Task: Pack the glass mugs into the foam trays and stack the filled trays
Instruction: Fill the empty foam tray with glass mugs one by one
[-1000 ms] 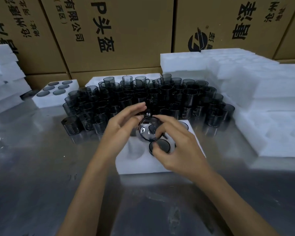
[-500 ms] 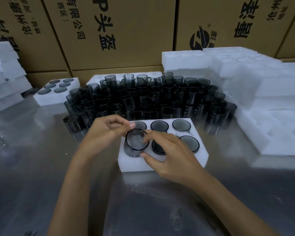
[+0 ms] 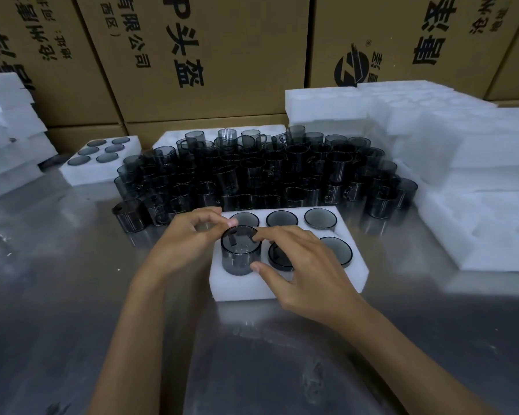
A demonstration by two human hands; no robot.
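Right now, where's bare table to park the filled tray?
Bare steel left of the front tray, between the left hand and the foam stack at the left edge. More along the near edge, either side of the forearms. Crowded: loose mugs behind the tray, foam piles to the right.

Foam tray point(image 3: 285, 284) on table point(image 3: 72, 310), loose mugs point(image 3: 267, 175) behind, cartons point(image 3: 222, 55) beyond

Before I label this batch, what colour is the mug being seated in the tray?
Smoky grey, see-through glass mug, clearest in the head view.
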